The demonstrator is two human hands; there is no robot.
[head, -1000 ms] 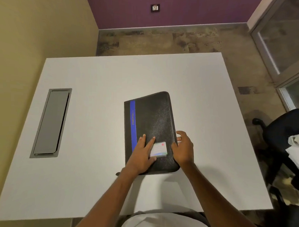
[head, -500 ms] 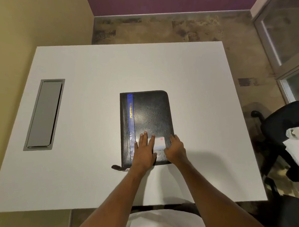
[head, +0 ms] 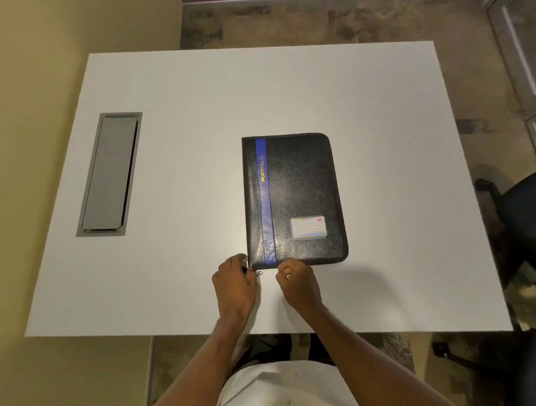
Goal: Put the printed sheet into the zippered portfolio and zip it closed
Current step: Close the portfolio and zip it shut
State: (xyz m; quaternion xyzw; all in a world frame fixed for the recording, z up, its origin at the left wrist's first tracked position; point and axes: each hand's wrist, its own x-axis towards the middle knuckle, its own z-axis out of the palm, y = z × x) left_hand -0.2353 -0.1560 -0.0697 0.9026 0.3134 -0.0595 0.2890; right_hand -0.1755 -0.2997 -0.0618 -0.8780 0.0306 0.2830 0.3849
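Note:
A black zippered portfolio (head: pixel 297 198) with a blue stripe and yellow lettering lies flat and closed on the white table (head: pixel 203 108). A small card (head: pixel 308 227) shows in a clear pocket on its cover. My left hand (head: pixel 235 282) is at the portfolio's near left corner, fingers pinched at the metal zipper pull (head: pixel 256 271). My right hand (head: pixel 298 285) is curled at the near edge just right of the blue stripe, fingertips pinched against the edge. No printed sheet is visible.
A grey cable hatch (head: pixel 110 174) is set into the table at the left. A black office chair (head: pixel 524 214) stands off the table's right side with white paper on it. A yellow wall runs along the left.
Both hands have slid off the portfolio's cover to its near edge. The left hand now pinches the zipper pull at the corner. The card on the cover is uncovered.

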